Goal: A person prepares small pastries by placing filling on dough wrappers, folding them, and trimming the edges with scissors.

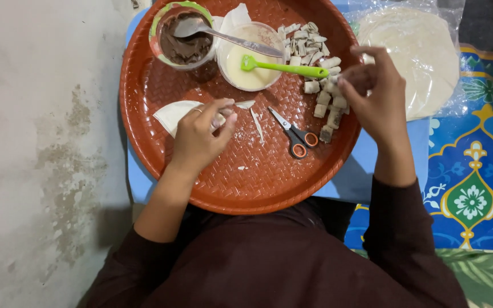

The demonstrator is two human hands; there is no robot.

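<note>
While left hand (198, 137) is pinning a dough sheet (173, 114), right hand (372, 91) is pinching 1 roll (333, 80).
Scissors (295, 134) are lying between both hands on the red tray (246, 182).

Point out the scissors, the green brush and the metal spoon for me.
scissors (293, 132): head view, on the pivot where the blades meet.
green brush (283, 68): head view, on the middle of its handle.
metal spoon (189, 27): head view, on its bowl.

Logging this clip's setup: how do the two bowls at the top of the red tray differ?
The left bowl has a green rim and holds a dark brown paste; the right bowl is clear and holds a pale creamy liquid. A metal spoon lies in the left bowl, its handle crossing over the right bowl; a green brush rests in the right bowl. Both stand side by side on the red tray.
</note>
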